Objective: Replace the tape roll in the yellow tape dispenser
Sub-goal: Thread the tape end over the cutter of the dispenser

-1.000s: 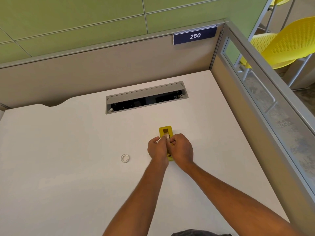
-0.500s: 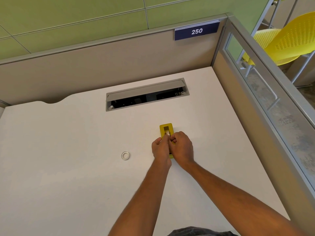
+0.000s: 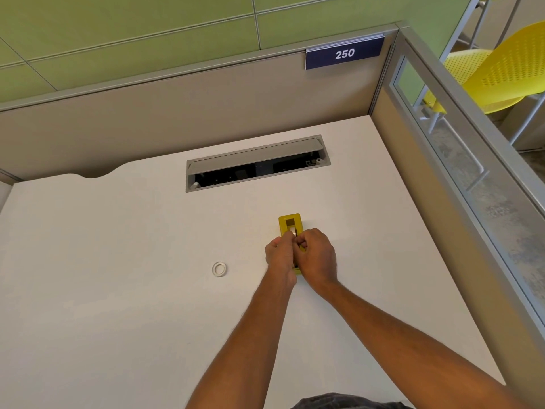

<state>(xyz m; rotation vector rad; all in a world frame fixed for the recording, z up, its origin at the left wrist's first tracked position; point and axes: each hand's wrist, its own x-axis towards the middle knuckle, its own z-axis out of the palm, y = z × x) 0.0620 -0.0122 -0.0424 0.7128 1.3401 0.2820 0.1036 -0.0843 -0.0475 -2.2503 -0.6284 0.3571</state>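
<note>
A yellow tape dispenser (image 3: 290,223) lies on the white desk (image 3: 118,290), its far end showing a rectangular opening. My left hand (image 3: 280,256) and my right hand (image 3: 317,256) close over its near half from both sides, fingertips pinched together over the middle where a bit of clear tape shows. The roll inside is hidden by my fingers. A small white ring, an empty tape core (image 3: 219,269), lies flat on the desk to the left of my hands.
A grey cable tray slot (image 3: 256,162) is set in the desk farther back. Beige partition walls bound the desk at the back and right, with a blue "250" sign (image 3: 344,54). Yellow chairs (image 3: 501,69) stand beyond the glass panel.
Both hands stay on the dispenser; the fingertips have shifted slightly closer together over its middle. The ring has not moved.
</note>
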